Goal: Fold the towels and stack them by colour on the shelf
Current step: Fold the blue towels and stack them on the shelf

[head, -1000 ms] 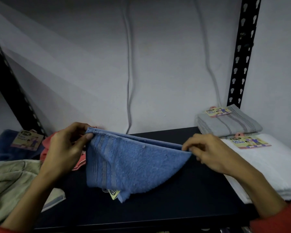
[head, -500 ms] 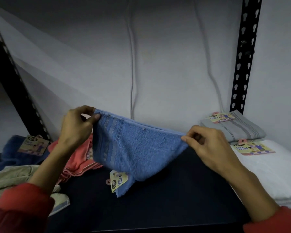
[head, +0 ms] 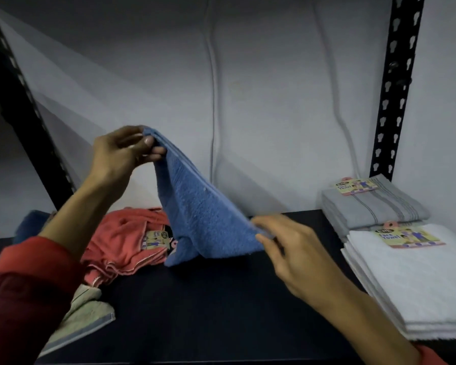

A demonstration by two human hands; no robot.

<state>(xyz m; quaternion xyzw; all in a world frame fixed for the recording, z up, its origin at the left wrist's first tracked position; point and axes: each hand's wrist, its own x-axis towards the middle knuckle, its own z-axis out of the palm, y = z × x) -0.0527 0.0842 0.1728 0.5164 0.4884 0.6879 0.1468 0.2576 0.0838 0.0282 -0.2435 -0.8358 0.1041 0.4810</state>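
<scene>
A light blue towel (head: 203, 217) hangs folded between both hands above the black shelf (head: 208, 306). My left hand (head: 121, 154) pinches its upper corner, raised high on the left. My right hand (head: 292, 248) pinches the lower right corner, close to the shelf surface. The towel's bottom edge touches the shelf. A crumpled coral towel (head: 124, 238) with a paper tag lies behind and left of it. On the right sit a folded grey towel stack (head: 374, 209) and a folded white towel stack (head: 411, 280), each tagged.
A pale green towel (head: 82, 312) lies at the front left, and a dark blue towel (head: 29, 222) shows at the far left. Black perforated uprights (head: 395, 88) frame the shelf. A white wall with cables stands behind.
My left hand has lifted its corner of the blue towel well upward while my right hand has dropped toward the shelf, so the towel now slopes steeply and uncovers the coral towel.
</scene>
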